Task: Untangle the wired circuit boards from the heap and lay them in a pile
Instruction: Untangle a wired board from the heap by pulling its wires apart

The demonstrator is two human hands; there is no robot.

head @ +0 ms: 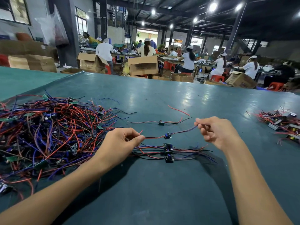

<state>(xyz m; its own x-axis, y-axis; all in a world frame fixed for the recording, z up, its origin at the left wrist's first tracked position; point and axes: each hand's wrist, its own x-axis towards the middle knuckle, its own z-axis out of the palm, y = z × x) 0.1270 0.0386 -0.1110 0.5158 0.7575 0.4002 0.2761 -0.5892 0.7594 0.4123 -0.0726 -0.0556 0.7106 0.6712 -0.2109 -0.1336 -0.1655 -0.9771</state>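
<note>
Few are lying in the pile | left grip and right grip are pinching one wired board by its wires | most are sitting tangled in the heap

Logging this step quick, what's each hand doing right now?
Left hand: pinching the red wires of the circuit board.
Right hand: pinching that board's purple wires.

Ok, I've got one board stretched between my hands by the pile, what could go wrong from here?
1. The board hangs by its wires, pinched between left hand and right hand; pulling harder may strain the joints.
2. Wires in the pile fan out loosely; laying it askew could retangle them.
3. The heap lies close beside the left hand; that arm could drag strands over.
</note>
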